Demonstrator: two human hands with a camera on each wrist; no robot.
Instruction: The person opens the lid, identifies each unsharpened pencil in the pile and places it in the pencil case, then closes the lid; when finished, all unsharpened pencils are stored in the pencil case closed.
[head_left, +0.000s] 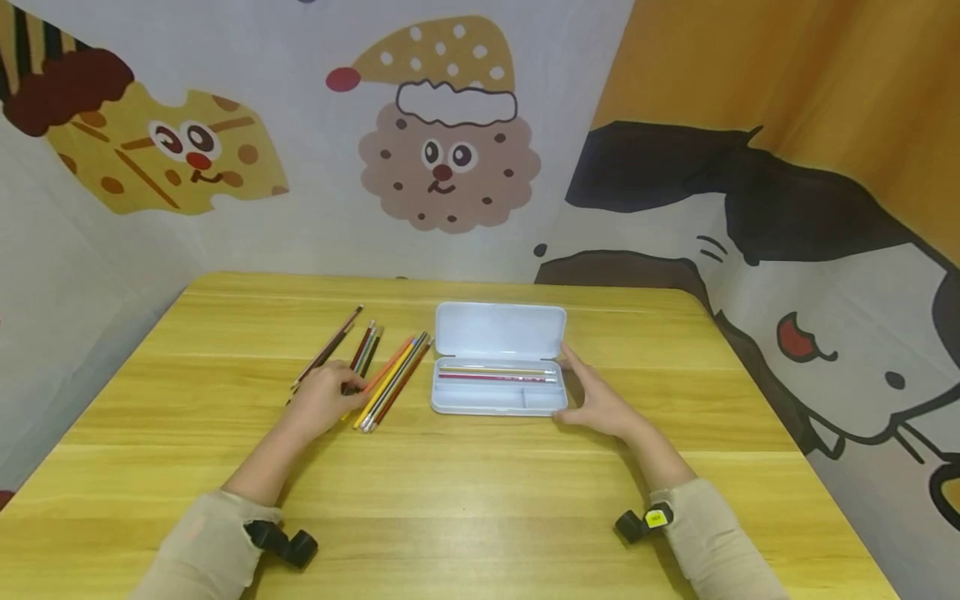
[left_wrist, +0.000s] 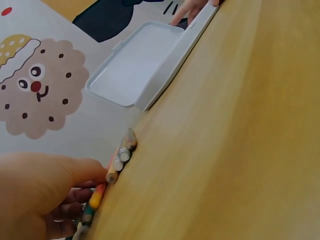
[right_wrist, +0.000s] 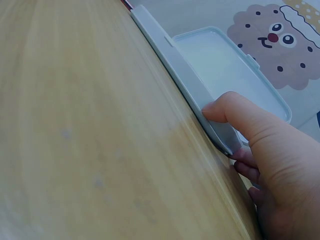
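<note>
Yellow wood grain covers the surface, on which the white pencil case lies open, its lid tipped back away from the person. The right hand spans the case's right end, its grip holding that end with the thumb at the front edge; light, even pressure should be enough to stop the case sliding. The left hand bends over the loose pencils, left of the case, with thumb and fingers about the orange pencil; whether that grip pinches it or only touches it, I cannot tell. For a clean pick, it seems best to take one pencil near its middle and ease it clear of its close neighbours before raising it. Inside the case, two pencils lie lengthwise towards the back.
</note>
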